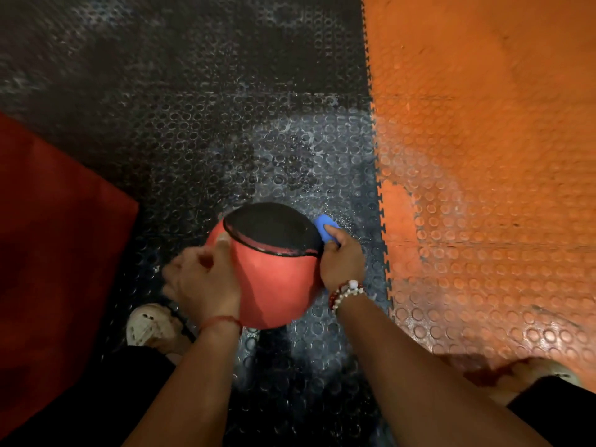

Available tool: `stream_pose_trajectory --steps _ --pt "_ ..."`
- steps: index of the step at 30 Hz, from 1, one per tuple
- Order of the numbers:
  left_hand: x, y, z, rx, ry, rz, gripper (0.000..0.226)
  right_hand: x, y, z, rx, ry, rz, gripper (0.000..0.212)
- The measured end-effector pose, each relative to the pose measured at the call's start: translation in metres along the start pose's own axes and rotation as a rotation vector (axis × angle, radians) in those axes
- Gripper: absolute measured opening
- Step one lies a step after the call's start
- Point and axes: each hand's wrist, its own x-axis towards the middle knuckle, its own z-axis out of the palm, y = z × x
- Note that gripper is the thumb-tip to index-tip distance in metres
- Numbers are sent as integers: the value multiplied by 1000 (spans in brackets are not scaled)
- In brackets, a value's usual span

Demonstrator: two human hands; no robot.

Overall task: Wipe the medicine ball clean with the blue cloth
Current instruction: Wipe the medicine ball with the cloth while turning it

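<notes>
Black studded floor (225, 140) meets orange mat (483, 124) — left fingers (222, 242) grasp the medicine ball (274, 279), right fingers (332, 230) clench the blue cloth (322, 221).

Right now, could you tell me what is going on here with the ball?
A person is cleaning a red and black medicine ball above a black studded floor mat. The left hand holds the ball's left side, with the thumb lying on it. The right hand grips the blue cloth and presses it against the ball's upper right side. The mat beyond the ball looks wet or smeared.
</notes>
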Motion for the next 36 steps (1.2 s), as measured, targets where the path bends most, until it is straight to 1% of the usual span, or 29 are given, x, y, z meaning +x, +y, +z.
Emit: stream_pose_trajectory --steps 2,3,4,6,8,9,10,12,13,14,16,17,19,21,22,24,26,27,29,31,32,34,35,36 --pt "0 -3 -9 2 25 48 28 3 6 -8 10 -61 -46 34" --pt "2 -5 -12 2 17 70 31 1 11 -10 9 -72 -58 34" --pt "4 -6 -13 5 -13 96 38 -1 15 -13 2 -77 -59 34" --pt "6 -7 -9 7 -142 127 50 -12 22 -19 -27 -69 -71 33" --pt "3 -8 -3 11 -266 103 49 -29 28 -26 -50 -32 -89 33" --pt "-1 -11 0 33 -283 77 45 -41 29 -29 -75 -3 -103 33" --pt "-5 -15 2 60 -265 51 42 -53 31 -32 -109 28 -128 34" --pt "-16 -22 -1 120 -177 23 49 -80 28 -37 -153 78 -245 34" --pt "-23 -27 -4 158 -146 31 52 -92 24 -38 -154 72 -331 35" --pt "-30 -33 -7 185 -131 48 53 -101 19 -39 -169 52 -427 37" --pt "-43 -46 -11 178 -129 90 54 -103 11 -37 -273 -22 -605 39" --pt "-48 -52 -14 152 -139 109 54 -99 5 -36 -320 -69 -630 39" --pt "-56 -63 -17 100 -168 152 62 -81 2 -31 -363 -131 -574 35" --pt "-62 -69 -21 75 -203 182 71 -58 11 -31 -381 -163 -412 33" --pt "-65 -71 -22 80 -225 192 68 -48 18 -33 -365 -176 -296 32" --pt "-70 -70 -21 110 -253 221 56 -40 35 -42 -300 -181 -74 29" --pt "-75 -68 -18 149 -252 254 53 -51 48 -51 -250 -119 40 24" --pt "-77 -67 -16 179 -257 263 55 -63 51 -54 -238 -57 42 24" --pt "-80 -65 -12 255 -275 307 59 -93 50 -58 -258 73 -58 29" --pt "-81 -64 -10 303 -282 359 59 -118 38 -58 -245 141 -218 30" --pt "-82 -64 -9 312 -282 377 59 -124 30 -57 -239 138 -332 31" --pt "-82 -65 -9 322 -284 405 60 -126 17 -50 -300 51 -568 35" --pt "-83 -66 -9 325 -285 418 64 -119 13 -45 -327 -12 -635 37" --pt "-83 -67 -9 324 -283 432 69 -109 10 -43 -338 -61 -641 37"
